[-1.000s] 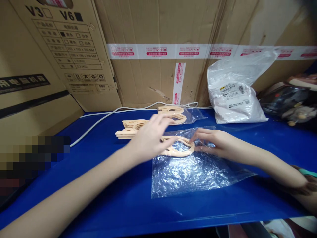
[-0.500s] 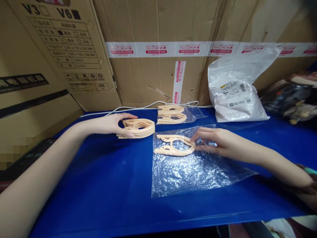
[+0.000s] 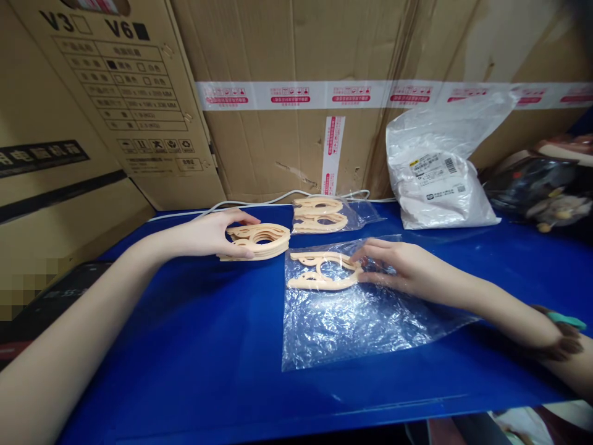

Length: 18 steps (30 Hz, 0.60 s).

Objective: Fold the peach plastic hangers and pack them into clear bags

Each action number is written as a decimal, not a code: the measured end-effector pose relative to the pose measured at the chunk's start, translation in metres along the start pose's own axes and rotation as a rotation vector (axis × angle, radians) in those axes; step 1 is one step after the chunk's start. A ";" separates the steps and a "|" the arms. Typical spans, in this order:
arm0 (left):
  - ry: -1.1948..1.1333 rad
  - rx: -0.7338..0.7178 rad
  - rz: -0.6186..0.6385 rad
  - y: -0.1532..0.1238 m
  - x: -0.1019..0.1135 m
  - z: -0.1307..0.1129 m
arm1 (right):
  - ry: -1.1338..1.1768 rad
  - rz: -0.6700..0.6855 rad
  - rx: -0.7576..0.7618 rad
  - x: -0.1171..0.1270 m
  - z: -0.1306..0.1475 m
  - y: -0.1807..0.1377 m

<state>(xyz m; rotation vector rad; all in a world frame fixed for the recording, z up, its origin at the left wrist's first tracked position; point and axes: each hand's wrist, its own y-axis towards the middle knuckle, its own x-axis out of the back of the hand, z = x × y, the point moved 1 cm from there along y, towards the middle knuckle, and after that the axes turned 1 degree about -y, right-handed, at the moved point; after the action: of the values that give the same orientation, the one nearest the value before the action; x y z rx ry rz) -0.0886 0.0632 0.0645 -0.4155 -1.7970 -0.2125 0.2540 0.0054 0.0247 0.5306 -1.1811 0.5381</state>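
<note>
The stack (image 3: 274, 249) of beige hangers lies on the table, just left of the clear bag (image 3: 352, 327), its looped end toward the bag. The left hand (image 3: 208, 235) clasps its other end, thumb along the near side and fingers over the far side. That grip seems sound, though pressing evenly from both sides would stop the thin layers sliding apart, and lifting level would suit them better than tilting. One more hanger (image 3: 331, 284) lies flat at the bag's far part; whether it is inside or on top, I cannot tell. The right hand (image 3: 407, 266) has thumb and fingertips closed about its looped end; whether film is caught between them does not show. A light pinch is best here, since a hard one could drag or crease the film. Beyond the bag, near the stack, sits a pack (image 3: 356, 215) of similar hangers, which the left fingers would do well to clear. Farther out are a white cord (image 3: 227, 201), a white sack (image 3: 430, 213) at the right, and cartons (image 3: 269, 55) behind the blue table (image 3: 194, 358).
</note>
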 end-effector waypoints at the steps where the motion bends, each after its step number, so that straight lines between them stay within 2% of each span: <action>1: -0.001 -0.004 -0.006 -0.001 0.000 -0.002 | 0.001 -0.003 -0.001 0.000 0.000 0.000; 6: 0.016 -0.051 -0.050 -0.003 0.001 -0.009 | 0.014 -0.015 0.000 -0.001 0.001 0.001; 11: 0.114 -0.191 -0.158 -0.006 -0.002 -0.030 | 0.008 -0.040 -0.010 0.002 0.000 -0.001; 16: 0.236 -0.466 -0.301 -0.008 -0.017 -0.066 | 0.039 -0.347 -0.120 0.018 -0.008 -0.008; 18: 0.207 -0.547 -0.376 -0.012 -0.029 -0.079 | 0.087 -0.400 -0.112 0.024 -0.007 -0.011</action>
<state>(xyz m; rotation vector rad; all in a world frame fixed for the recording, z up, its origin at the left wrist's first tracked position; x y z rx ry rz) -0.0157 0.0192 0.0590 -0.4143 -1.5826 -0.9890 0.2725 0.0046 0.0441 0.6214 -0.9819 0.1499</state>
